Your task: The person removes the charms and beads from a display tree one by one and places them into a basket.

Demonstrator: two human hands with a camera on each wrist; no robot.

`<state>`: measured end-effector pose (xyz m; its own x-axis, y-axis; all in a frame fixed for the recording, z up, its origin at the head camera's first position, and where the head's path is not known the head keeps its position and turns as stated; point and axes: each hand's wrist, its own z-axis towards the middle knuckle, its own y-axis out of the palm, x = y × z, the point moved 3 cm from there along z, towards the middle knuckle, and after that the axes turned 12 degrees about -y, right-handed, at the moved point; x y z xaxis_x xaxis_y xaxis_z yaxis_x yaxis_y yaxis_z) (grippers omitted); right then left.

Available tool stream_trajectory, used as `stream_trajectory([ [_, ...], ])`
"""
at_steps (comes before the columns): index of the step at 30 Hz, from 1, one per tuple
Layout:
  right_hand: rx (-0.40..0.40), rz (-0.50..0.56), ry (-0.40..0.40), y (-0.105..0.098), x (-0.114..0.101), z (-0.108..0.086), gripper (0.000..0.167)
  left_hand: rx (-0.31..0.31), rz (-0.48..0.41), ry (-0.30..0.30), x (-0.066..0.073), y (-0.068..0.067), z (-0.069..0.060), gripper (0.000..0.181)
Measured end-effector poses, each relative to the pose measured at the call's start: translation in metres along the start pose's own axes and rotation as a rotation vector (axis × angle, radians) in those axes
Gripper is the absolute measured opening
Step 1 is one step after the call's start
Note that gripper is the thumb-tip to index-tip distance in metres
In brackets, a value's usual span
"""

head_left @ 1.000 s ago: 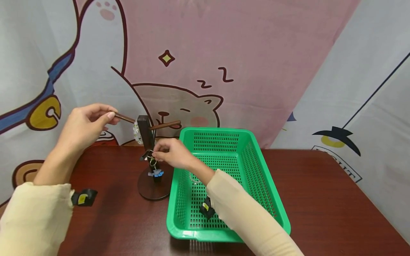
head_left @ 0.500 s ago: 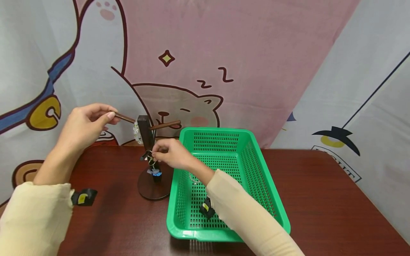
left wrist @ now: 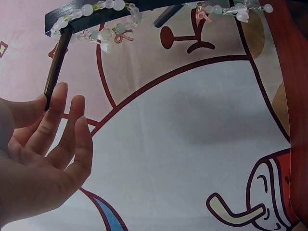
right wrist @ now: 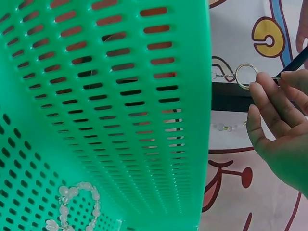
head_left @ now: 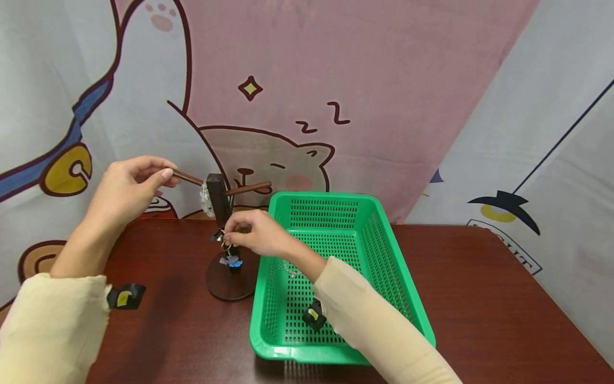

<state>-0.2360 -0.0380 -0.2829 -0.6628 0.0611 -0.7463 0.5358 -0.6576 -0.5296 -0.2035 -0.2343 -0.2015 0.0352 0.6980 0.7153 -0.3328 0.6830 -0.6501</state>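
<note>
Left hand [head_left: 131,186] pinches a thin brown wooden peg [head_left: 188,177], perhaps steadying the dark round-based stand [head_left: 219,202]; right hand [head_left: 256,233] pinches a gold-ringed metal keychain [right wrist: 236,76].

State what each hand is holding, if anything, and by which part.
The left hand pinches the outer end of a brown peg on the jewelry stand. The right hand pinches a keychain by its upper end, just above the gold ring.

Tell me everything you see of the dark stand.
The stand is upright on the table, left of the green basket: a squared black post, round base and thin, wooden-looking pegs. The left hand pinches the left peg; a beaded bracelet hangs from it. Contact by the right hand is unclear.
</note>
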Motion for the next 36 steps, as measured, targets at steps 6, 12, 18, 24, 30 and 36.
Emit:
stream_trajectory([
  [6,-0.026,-0.029,-0.044,-0.001,-0.007,-0.001,0.004,0.002,0.0,0.005,0.001,-0.001,0.0,0.027],
  [12,-0.043,-0.03,-0.077,-0.002,-0.015,-0.004,0.003,-0.001,-0.003,0.015,0.001,0.0,0.0,0.027],
  [18,-0.066,-0.03,-0.092,-0.003,-0.022,-0.006,0.003,0.006,-0.003,0.019,0.001,-0.001,-0.001,0.027],
  [24,-0.079,-0.028,-0.11,-0.004,-0.027,-0.007,0.003,0.011,-0.007,0.02,0.001,-0.001,-0.001,0.026],
  [30,-0.094,-0.012,-0.112,-0.004,-0.028,-0.009,0.003,-0.001,-0.017,0.012,0.0,-0.001,0.0,0.026],
  [36,-0.074,-0.006,-0.107,-0.009,-0.026,-0.014,0.003,-0.012,-0.021,0.008,-0.001,-0.001,0.001,0.027],
])
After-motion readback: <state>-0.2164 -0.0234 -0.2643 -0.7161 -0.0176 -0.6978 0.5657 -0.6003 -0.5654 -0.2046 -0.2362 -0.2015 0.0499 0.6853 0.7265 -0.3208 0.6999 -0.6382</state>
